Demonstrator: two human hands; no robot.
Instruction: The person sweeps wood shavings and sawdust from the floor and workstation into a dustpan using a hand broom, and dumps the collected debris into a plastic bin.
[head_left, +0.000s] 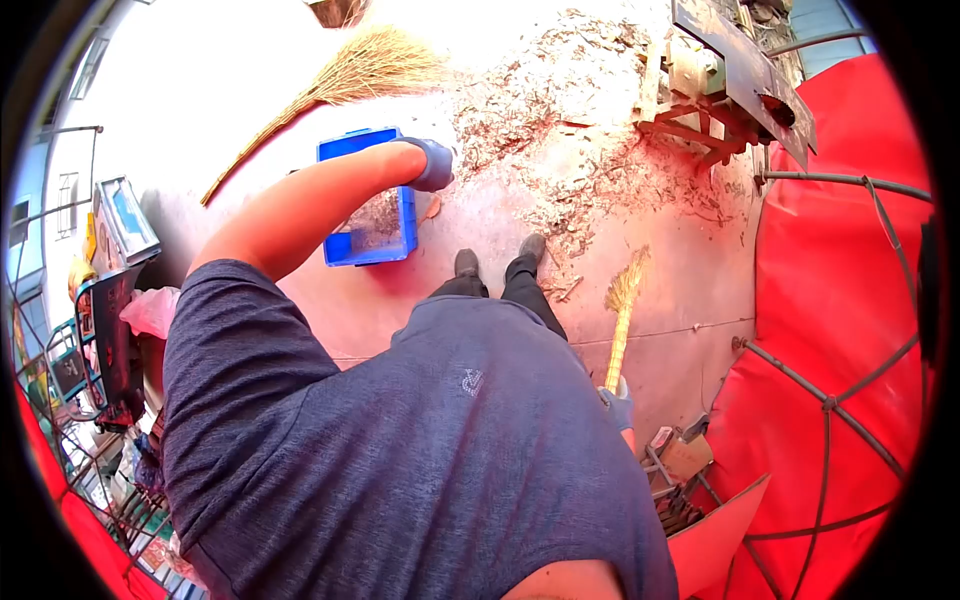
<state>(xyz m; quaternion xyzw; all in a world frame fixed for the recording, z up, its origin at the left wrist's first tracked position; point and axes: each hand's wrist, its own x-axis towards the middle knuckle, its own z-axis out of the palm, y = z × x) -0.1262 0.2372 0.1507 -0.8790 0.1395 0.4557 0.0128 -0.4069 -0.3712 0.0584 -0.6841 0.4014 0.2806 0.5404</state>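
Note:
My left hand [432, 165], in a blue-grey glove, is stretched out over the upper right side of a blue plastic crate [408, 222]. Its fingers are lost in the glare, so I cannot tell whether they grip the rim. Some brownish debris lies inside the crate. Low at my right side, my right hand [619, 406], gloved too, is closed around the handle of a short straw hand broom [622, 315]. The broom's bristles point forward over the floor.
Wood shavings [540, 110] cover the floor ahead. A large twig broom [345, 80] lies beyond the crate. At the front right stands a wood-and-metal machine [720, 90], beside a red tarp [840, 270] on a metal frame. Crates and racks [105, 340] line the left.

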